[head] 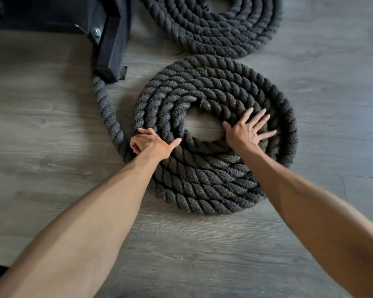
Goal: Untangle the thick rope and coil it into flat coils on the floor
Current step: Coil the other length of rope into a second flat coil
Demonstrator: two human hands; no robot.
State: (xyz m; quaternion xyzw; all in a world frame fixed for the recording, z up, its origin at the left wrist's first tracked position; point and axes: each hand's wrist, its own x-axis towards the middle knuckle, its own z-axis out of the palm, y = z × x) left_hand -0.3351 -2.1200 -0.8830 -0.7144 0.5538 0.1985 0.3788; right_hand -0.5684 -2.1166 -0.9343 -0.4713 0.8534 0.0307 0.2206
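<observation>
Head view: right hand (248, 133) presses flat, splayed, on the thick dark-grey twisted rope (202, 186); left hand (152, 145) clutches its outer turn. It lies coiled flat.

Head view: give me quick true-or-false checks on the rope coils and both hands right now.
The right hand lies flat, fingers spread, on the near coil. True.
Only one coil lies on the floor. False: a far coil lies beyond it.
The left hand is clear of the near coil. False: its curled fingers hold the coil's outer turn.
A rope tail runs from the near coil to the foot of the black frame. True.
</observation>
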